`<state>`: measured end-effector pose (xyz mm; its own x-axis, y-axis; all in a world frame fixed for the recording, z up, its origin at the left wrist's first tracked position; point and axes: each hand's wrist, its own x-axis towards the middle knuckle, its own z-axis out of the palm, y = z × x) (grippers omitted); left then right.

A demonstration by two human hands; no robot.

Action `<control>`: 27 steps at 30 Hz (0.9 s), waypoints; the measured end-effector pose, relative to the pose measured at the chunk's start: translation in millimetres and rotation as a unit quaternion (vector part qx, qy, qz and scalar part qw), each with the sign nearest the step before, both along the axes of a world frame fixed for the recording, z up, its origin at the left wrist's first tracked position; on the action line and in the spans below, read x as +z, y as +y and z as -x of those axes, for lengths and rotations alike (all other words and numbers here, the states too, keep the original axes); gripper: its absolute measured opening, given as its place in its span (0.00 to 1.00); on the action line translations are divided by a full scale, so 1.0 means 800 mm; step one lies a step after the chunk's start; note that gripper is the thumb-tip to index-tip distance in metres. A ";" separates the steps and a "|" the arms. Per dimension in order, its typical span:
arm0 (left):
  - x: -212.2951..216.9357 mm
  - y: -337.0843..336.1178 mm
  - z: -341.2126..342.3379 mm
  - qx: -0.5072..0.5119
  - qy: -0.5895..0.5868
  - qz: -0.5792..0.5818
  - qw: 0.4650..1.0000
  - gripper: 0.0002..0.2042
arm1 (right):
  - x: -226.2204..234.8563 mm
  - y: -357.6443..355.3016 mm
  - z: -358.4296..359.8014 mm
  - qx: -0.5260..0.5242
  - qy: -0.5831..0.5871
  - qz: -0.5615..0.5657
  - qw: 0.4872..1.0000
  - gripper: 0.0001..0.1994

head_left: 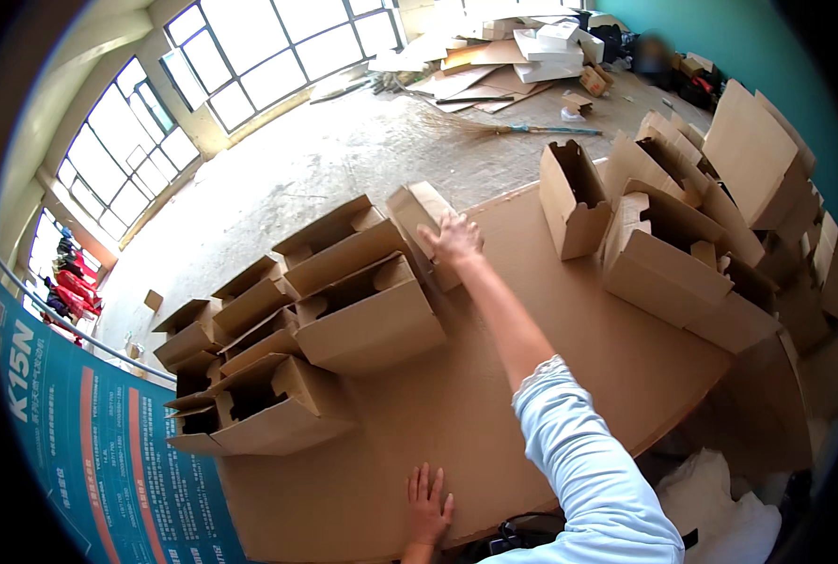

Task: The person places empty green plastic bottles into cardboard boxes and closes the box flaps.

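Note:
My right hand [456, 240] reaches across the table and grips the top of a narrow brown cardboard box [407, 209] near the far edge. Its thumb and fingers lie over the box's upper face, covering part of it. Fingers apart, my left hand [427, 508] rests flat on the brown tabletop [494, 376] near the front edge, holding nothing. Left of the gripped box stand several open-topped cardboard boxes in rows, among them a larger box [372, 334] and a nearer box [282, 423].
More open boxes, including an upright box [569, 211] and a wide box [668, 273], crowd the table's right side. A blue printed banner [80, 442] hangs at the left. Beyond the table, a broom [522, 129] lies on the floor near a cardboard pile [480, 80].

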<state>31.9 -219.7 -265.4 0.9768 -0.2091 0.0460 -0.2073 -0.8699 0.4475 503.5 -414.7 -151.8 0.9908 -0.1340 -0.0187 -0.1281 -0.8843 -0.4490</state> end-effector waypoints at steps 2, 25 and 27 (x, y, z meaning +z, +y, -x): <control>0.000 0.000 -0.001 -0.002 0.000 0.006 1.000 0.30 | 0.008 -0.053 0.010 -0.070 -0.171 0.129 0.974 0.43; -0.001 0.004 0.009 0.006 -0.090 0.038 0.995 0.26 | 0.057 -0.172 0.418 0.136 -0.055 0.072 0.987 0.13; -0.011 0.012 0.032 0.069 -0.074 0.138 0.985 0.25 | 0.059 -0.133 0.472 0.222 -0.053 0.006 0.974 0.10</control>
<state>6.1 -209.9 -274.3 0.9732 -0.0353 0.2273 -0.1774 -0.7443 0.6439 125.9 -521.3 -104.5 0.9476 0.3079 0.0850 0.3137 -0.8475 -0.4282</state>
